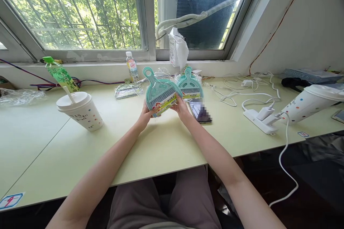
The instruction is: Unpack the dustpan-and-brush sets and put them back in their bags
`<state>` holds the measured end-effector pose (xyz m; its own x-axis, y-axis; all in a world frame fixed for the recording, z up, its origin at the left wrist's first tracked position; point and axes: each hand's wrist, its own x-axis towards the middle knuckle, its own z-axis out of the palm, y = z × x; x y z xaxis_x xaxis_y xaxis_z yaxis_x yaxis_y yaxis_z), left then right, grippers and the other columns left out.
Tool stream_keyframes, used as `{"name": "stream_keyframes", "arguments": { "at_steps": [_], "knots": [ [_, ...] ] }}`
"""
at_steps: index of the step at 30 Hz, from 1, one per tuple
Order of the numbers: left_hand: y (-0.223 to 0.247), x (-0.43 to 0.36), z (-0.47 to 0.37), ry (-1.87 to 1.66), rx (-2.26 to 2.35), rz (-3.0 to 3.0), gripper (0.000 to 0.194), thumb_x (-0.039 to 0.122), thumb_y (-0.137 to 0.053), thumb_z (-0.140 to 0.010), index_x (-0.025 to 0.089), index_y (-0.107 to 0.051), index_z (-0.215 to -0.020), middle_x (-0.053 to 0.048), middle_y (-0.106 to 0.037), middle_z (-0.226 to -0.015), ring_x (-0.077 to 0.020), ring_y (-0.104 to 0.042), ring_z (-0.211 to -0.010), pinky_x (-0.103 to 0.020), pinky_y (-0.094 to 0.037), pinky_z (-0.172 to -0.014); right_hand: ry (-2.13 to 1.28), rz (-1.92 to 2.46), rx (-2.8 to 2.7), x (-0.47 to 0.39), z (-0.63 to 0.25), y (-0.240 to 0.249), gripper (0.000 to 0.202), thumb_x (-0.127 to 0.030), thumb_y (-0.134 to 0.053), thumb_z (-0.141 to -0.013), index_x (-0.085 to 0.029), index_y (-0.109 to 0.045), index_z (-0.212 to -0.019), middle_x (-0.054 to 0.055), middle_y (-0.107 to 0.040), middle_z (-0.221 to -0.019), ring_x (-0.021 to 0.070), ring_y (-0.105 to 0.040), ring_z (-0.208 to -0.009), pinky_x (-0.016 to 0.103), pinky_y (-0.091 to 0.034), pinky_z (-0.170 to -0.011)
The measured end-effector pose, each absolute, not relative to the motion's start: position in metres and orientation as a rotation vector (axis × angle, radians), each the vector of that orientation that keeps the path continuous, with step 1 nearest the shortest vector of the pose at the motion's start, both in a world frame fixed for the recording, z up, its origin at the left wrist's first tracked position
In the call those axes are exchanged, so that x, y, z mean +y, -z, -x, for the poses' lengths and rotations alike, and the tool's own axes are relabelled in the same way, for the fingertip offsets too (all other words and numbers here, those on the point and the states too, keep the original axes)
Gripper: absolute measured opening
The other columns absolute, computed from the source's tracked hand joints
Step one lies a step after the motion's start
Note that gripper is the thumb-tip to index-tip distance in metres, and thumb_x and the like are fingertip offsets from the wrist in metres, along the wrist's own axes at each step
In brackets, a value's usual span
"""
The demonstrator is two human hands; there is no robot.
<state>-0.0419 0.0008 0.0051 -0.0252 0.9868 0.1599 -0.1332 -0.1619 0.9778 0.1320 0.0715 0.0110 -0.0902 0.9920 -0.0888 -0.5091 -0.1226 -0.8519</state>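
A teal dustpan with a small grey-bristled brush (162, 93), in clear wrapping with a yellow label, is held up over the table in both hands, its handle tilted up to the left. My left hand (146, 115) grips its lower left side, and my right hand (180, 107) holds its lower right edge. Behind it, on the right, lies a second teal dustpan set (190, 85) in clear wrapping. A smaller wrapped set (128, 91) lies flat to the left. A dark phone (200, 111) rests just right of my right hand.
On the pale table (150, 157), a lidded cup (83, 111) with a straw and a green-capped bottle (61, 75) stand left. A small bottle (132, 67) and tissue pack (177, 50) are at the window. A power strip (259, 121), white cables and another cup (309, 105) lie right.
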Motion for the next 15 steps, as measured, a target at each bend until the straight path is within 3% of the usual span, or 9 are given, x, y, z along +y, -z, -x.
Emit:
{"name": "stream_keyframes", "arguments": {
  "at_steps": [7,11,15],
  "knots": [
    [-0.010,0.000,0.048,-1.434,1.020,-1.181,0.084,0.034,-0.077,-0.069,0.033,-0.033,-0.140,-0.008,-0.056,-0.134,-0.0282,-0.063,-0.108,-0.040,-0.062,-0.072,-1.631,0.712,-0.820,0.071,-0.129,-0.009,0.017,-0.036,-0.063,-0.086,-0.023,-0.061,-0.097,0.001,-0.073,-0.087,0.0157,-0.071,-0.081,0.031,-0.060,-0.081],
    [-0.013,0.001,0.055,-1.467,1.019,-1.152,0.086,0.033,-0.078,-0.067,0.032,-0.034,-0.141,-0.009,-0.055,-0.135,-0.0289,-0.064,-0.106,-0.038,-0.063,-0.068,-1.685,0.581,-0.960,0.064,-0.123,-0.006,0.025,-0.018,-0.073,-0.074,-0.022,-0.061,-0.096,0.000,-0.074,-0.095,0.0147,-0.071,-0.088,0.030,-0.058,-0.087],
    [-0.014,0.000,0.054,-1.394,1.033,-1.091,0.085,0.031,-0.079,-0.066,0.031,-0.036,-0.140,-0.010,-0.055,-0.137,-0.0294,-0.065,-0.107,-0.038,-0.063,-0.068,-1.639,0.670,-0.901,0.057,-0.117,-0.004,0.025,-0.011,-0.075,-0.070,-0.020,-0.061,-0.089,0.001,-0.074,-0.091,0.0165,-0.070,-0.093,0.032,-0.058,-0.089]
  ]
}}
